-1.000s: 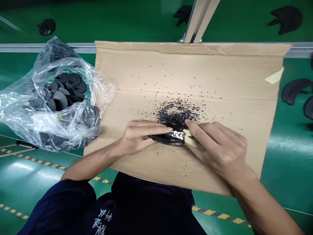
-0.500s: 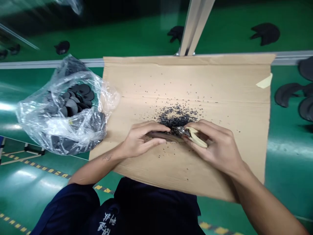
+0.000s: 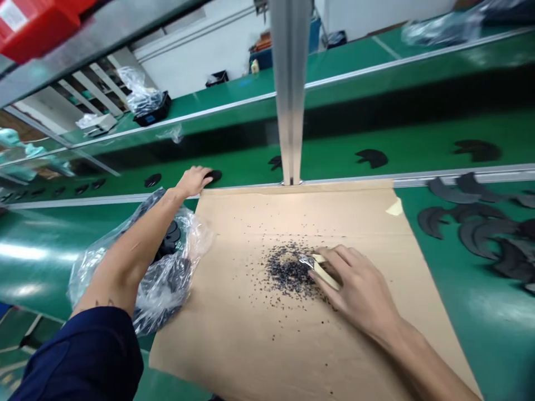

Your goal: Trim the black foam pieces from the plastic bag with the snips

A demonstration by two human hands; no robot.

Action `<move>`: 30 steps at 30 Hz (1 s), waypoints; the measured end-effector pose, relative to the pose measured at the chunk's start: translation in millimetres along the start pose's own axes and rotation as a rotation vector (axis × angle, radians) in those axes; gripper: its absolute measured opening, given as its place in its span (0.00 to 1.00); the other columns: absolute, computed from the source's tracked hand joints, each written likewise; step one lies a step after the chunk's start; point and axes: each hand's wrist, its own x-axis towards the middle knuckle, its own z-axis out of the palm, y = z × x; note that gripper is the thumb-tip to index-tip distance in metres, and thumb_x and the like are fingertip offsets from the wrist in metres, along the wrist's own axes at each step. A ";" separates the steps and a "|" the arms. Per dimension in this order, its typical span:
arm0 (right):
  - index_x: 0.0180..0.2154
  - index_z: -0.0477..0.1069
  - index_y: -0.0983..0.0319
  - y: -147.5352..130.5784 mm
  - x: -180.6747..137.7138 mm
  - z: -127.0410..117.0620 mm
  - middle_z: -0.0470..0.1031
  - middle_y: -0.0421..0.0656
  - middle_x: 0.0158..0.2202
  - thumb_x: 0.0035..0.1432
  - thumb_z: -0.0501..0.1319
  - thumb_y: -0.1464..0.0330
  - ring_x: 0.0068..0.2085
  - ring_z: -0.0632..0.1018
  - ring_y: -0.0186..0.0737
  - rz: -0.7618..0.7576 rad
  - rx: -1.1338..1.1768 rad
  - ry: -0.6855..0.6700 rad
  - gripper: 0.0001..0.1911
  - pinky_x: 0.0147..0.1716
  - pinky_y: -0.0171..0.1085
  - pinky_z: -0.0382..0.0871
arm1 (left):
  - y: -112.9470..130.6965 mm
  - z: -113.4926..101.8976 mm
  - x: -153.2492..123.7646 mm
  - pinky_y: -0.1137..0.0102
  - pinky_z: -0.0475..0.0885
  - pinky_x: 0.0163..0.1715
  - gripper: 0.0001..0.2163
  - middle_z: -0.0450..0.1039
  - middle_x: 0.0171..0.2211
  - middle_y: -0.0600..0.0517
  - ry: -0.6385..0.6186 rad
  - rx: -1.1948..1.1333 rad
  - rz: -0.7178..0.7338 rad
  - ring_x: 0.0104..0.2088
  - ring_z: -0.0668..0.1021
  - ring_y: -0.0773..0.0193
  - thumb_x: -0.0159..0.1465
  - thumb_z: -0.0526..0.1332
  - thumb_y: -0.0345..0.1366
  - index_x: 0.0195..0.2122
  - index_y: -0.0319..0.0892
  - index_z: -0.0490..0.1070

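Since a second ago, the left hand (image 3: 193, 181) has left the cardboard sheet (image 3: 259, 334), fingers closed on a flat black rubber piece (image 3: 214, 176) at the green conveyor belt (image 3: 334, 156). Right hand (image 3: 355, 287) grips cream-handled metal nippers (image 3: 317, 264) beside black trimmings (image 3: 288, 273), parked ready.

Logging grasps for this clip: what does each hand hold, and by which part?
Right hand holds a small cutter by its cream handle, metal head free. Left hand has its fingers on a black part on the belt; grip unclear.

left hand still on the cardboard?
No, the left hand reaches past the cardboard sheet to a black part on the green belt.
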 end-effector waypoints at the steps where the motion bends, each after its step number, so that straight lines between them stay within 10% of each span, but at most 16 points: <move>1: 0.45 0.72 0.62 3.2 -0.1 -1.3 0.77 0.46 0.36 0.66 0.59 0.62 0.33 0.75 0.42 0.038 -0.019 0.003 0.11 0.32 0.39 0.67 | 3.6 1.9 8.8 0.49 0.66 0.59 0.16 0.75 0.49 0.36 -0.012 -0.009 -0.012 0.54 0.74 0.42 0.64 0.60 0.36 0.50 0.32 0.75; 11: 0.45 0.69 0.60 19.9 -2.8 -3.6 0.74 0.48 0.38 0.60 0.53 0.74 0.38 0.72 0.48 0.146 -0.067 0.033 0.12 0.35 0.42 0.65 | 152.5 64.4 58.6 0.67 0.73 0.48 0.06 0.81 0.40 0.46 -0.009 -0.335 0.057 0.43 0.81 0.58 0.63 0.62 0.31 0.41 0.40 0.75; 15: 0.42 0.69 0.60 16.7 -2.1 -4.3 0.74 0.46 0.34 0.59 0.52 0.76 0.35 0.73 0.46 0.099 0.025 0.093 0.12 0.33 0.41 0.66 | 152.5 45.2 42.9 0.63 0.74 0.46 0.05 0.78 0.34 0.44 0.045 -0.420 0.006 0.41 0.80 0.55 0.58 0.61 0.23 0.33 0.38 0.72; 21: 0.59 0.67 0.58 -11.4 -4.9 -3.5 0.73 0.49 0.44 0.62 0.52 0.79 0.39 0.78 0.42 -0.096 0.324 0.199 0.26 0.36 0.40 0.74 | 102.5 -12.8 -69.4 0.72 0.75 0.34 0.04 0.75 0.28 0.52 -0.082 -0.570 0.129 0.28 0.78 0.68 0.60 0.60 0.24 0.34 0.38 0.71; 24: 0.67 0.59 0.56 -31.1 -7.8 2.4 0.66 0.56 0.56 0.63 0.55 0.77 0.39 0.78 0.39 -0.137 0.473 0.219 0.33 0.34 0.38 0.76 | 104.0 -5.3 -150.3 0.73 0.75 0.33 0.04 0.76 0.31 0.52 -0.404 -0.825 0.306 0.29 0.78 0.69 0.62 0.62 0.28 0.39 0.38 0.72; 30: 0.47 0.74 0.56 -46.1 -5.3 10.5 0.79 0.46 0.38 0.63 0.57 0.75 0.36 0.80 0.41 -0.255 0.769 0.047 0.14 0.34 0.36 0.75 | 100.4 15.8 -217.6 0.74 0.75 0.34 0.05 0.79 0.34 0.48 -0.576 -0.799 0.354 0.32 0.79 0.68 0.68 0.62 0.35 0.41 0.38 0.74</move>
